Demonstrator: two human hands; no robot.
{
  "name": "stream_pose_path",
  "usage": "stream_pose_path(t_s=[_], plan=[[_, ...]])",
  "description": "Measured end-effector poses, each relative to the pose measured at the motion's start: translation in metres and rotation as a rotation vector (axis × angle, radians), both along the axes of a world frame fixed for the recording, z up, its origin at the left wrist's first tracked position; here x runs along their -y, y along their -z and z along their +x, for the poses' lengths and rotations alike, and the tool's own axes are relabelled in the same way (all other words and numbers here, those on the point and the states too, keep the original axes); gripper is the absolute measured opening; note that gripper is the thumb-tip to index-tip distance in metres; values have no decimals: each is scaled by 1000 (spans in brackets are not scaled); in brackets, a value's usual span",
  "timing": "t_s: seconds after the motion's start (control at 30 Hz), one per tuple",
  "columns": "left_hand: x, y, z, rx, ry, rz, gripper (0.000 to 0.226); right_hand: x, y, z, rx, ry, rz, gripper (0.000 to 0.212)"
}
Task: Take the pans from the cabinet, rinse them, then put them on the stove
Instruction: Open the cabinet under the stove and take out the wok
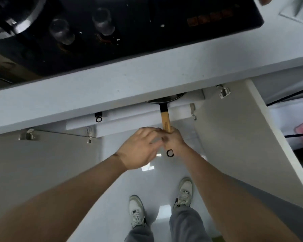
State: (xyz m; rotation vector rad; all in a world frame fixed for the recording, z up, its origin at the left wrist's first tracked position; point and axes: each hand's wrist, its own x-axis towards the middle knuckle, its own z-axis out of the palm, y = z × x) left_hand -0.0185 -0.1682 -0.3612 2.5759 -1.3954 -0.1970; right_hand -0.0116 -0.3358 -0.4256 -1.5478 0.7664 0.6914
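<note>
The right hand (173, 139) has its fingers (171, 132) clenched round the far end of the wooden handle (165, 119) of a pan (166, 99), a grip that low on the handle probably because the pan body sits back inside the cabinet, under the overhang of the desk (129, 79), and only the handle reaches out past the edge; the left hand (138, 149) lies just beside and partly over the right one, its fingers loosely extended and somewhat blurred, and I cannot tell whether they touch the handle or merely come in to steady it, though they plainly grasp nothing of their own; both cabinet doors (234, 137) stand swung wide to either side, which gives the arms a straight reach in from where the person stands; the pan shows only as a dark, shallow rim peeking out below the desk, with a short black neck joining it to a pale honey-coloured wooden grip bearing a small printed mark (too small to read) and a black hanging ring (170, 153) dangling below the right hand; a second black ring (98, 119) shows at the cabinet's front edge further left, likely the handle end of another pan, though its body is hidden; the stove (147, 32), black and glossy with two knobs, lies on the desk directly above, so the pan's final place is near, with the rinsing not yet done.
</note>
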Motion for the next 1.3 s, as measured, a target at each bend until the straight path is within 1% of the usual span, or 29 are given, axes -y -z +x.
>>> stream_pose_path(t_s=[0.07,0.1,0.13,0.17,0.23,0.27,0.3,0.33,0.4,0.43,0.47,0.53,0.57,0.7,0.8,0.87,0.97,1.1,1.3], plan=[[4,30,8,2,-89,88,32,-4,6,-10,-70,70,57,15],[13,42,12,-58,-199,113,34,-3,9,-17,-98,62,57,16],[23,51,16,-185,-370,130,38,0,13,-23,-136,67,85,17],[36,56,20,-376,-599,113,46,3,15,-28,-188,65,127,17],[66,63,33,-936,-1087,-96,62,13,21,-32,-293,83,201,18],[80,68,39,-1177,-1204,-226,62,18,28,-32,-317,98,209,21],[90,72,46,-1338,-1243,-330,56,20,30,-33,-312,102,197,23],[100,78,50,-1448,-1255,-417,44,22,34,-34,-281,85,173,23],[115,85,52,-1565,-1326,-559,22,21,35,-37,-188,49,137,17],[120,88,52,-1598,-1378,-600,18,20,34,-38,-163,35,113,16],[123,92,52,-1612,-1425,-621,22,20,35,-38,-156,30,98,15],[125,94,49,-1626,-1487,-615,35,20,34,-40,-199,27,96,13],[125,93,46,-1627,-1510,-604,37,19,33,-41,-228,19,98,12],[125,75,27,-1591,-1595,-603,24,10,16,-57,-335,27,65,10],[117,50,9,-1578,-1587,-575,28,-4,-8,-73,-327,49,49,7],[107,31,-7,-1586,-1573,-524,34,-14,-29,-88,-332,66,42,6],[91,7,-37,-1616,-1539,-445,38,-30,-60,-118,-370,94,55,7],[61,-22,-101,-1668,-1493,-346,36,-63,-108,-184,-401,136,57,14],[16,-80,-183,-1700,-1365,-242,35,-116,-176,-267,-430,185,21,9]])
